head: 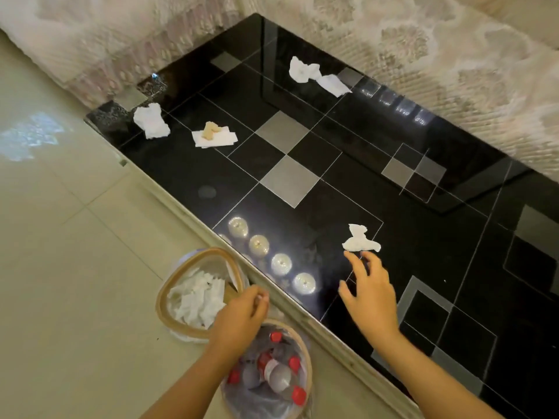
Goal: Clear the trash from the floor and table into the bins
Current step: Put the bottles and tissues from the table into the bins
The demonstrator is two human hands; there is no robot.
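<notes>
A crumpled white tissue lies on the black glossy table, just beyond the fingertips of my right hand, which is open with fingers spread. My left hand hovers over the two bins on the floor, its fingers curled; I cannot tell whether it holds anything. The tissue bin holds several white tissues. The bottle bin holds plastic bottles with red caps. On the far table lie another crumpled tissue, a flat napkin with a beige scrap, and a tissue pair.
Both bins stand on the pale tiled floor against the table's near edge. A lace-covered sofa borders the table's far and right sides. Ceiling lights reflect as bright spots on the glass.
</notes>
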